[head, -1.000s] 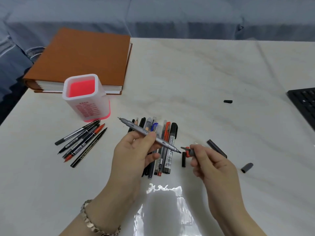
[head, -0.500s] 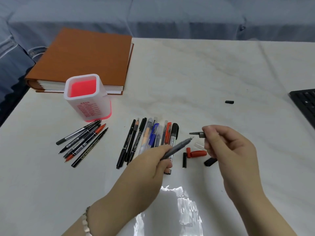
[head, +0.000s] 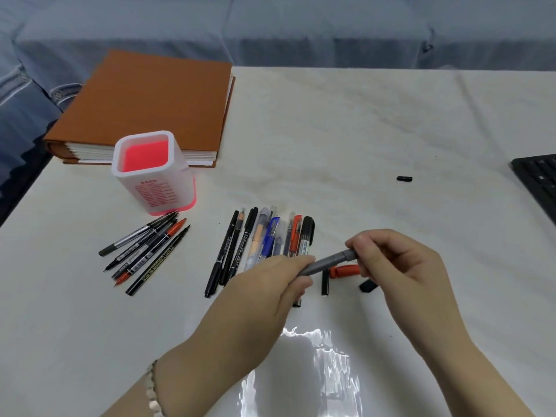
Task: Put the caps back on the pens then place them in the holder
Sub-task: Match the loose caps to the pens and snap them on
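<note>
We hold the slim grey plastic pen (head: 326, 261) over the white marbled bench (head: 361, 130), our left grip (head: 270, 284) curled round its barrel and our right grip (head: 400, 266) pinching its thicker end, above a red cap (head: 344, 270) and a short black cap (head: 325, 282). From the pen, open surface runs from 12 to 2 o'clock up to the far edge, broken by one small black cap (head: 404, 178), with a black keyboard (head: 538, 182) at the 3 o'clock edge. The white-and-pink square holder (head: 153, 173) stands at 10 o'clock before an orange binder (head: 150, 100), fanned loose pens (head: 144, 248) at 9, a pen row (head: 264, 245) at 11, and a blue sofa (head: 270, 31) beyond.
</note>
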`<action>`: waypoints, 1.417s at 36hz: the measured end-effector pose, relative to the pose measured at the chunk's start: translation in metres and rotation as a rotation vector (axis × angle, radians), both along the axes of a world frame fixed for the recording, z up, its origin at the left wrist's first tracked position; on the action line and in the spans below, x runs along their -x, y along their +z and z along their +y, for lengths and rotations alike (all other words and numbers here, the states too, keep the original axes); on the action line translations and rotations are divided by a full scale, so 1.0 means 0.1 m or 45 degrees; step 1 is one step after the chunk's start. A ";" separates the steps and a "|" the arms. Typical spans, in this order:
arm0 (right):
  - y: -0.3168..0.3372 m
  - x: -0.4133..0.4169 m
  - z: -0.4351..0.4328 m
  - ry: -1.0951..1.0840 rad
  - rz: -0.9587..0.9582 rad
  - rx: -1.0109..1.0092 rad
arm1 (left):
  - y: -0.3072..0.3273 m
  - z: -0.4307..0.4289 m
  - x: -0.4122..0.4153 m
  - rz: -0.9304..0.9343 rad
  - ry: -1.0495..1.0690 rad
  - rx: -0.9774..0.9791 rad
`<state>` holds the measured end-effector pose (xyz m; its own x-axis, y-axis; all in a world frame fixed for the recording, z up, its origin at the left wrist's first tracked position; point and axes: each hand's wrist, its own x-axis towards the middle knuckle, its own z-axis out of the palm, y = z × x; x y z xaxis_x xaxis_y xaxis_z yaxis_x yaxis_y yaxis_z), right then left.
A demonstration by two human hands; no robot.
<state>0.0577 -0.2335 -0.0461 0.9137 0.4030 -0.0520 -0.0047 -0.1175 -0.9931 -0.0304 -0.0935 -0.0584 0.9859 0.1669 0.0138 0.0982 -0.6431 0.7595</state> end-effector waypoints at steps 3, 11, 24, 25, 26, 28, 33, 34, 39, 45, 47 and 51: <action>-0.03 0.00 -0.03 0.096 -0.097 0.070 | 0.02 0.00 -0.02 0.018 -0.037 -0.023; -0.11 0.04 -0.04 0.181 -0.214 -0.023 | 0.05 0.00 -0.05 0.225 -0.016 0.396; -0.38 0.03 -0.07 0.238 -0.232 0.204 | 0.02 0.03 -0.22 0.431 -0.243 -0.170; -0.40 0.04 -0.08 0.290 -0.257 0.283 | 0.01 0.04 -0.24 0.432 -0.288 -0.323; -0.39 0.04 -0.10 0.336 -0.280 0.341 | -0.01 0.05 -0.25 0.421 -0.308 -0.406; -0.30 0.01 -0.17 0.387 -0.313 0.379 | -0.05 0.03 -0.26 0.345 -0.291 -0.410; -0.22 -0.15 -0.50 0.161 -0.391 0.491 | -0.07 -0.05 -0.29 0.133 0.154 0.151; -0.26 -0.20 -0.58 0.112 -0.424 0.564 | -0.07 -0.06 -0.31 0.153 0.291 0.359; -0.52 -0.45 -1.02 0.177 -0.439 1.110 | 0.02 -0.09 -0.42 0.247 0.693 1.424; -0.66 -0.57 -1.17 0.383 -0.355 1.257 | -0.02 -0.07 -0.43 0.198 0.743 1.615; -0.67 -0.58 -1.15 0.366 -0.347 1.264 | -0.02 -0.07 -0.43 0.172 0.757 1.621; -0.58 -0.52 -0.98 0.361 -0.344 1.206 | -0.03 -0.03 -0.38 0.109 0.800 1.604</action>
<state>0.1096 -0.3313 -0.1045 0.8197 0.5063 -0.2680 0.3554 -0.8163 -0.4553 0.0074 -0.0961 -0.0610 0.7337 0.4285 -0.5274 0.1849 0.6210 0.7617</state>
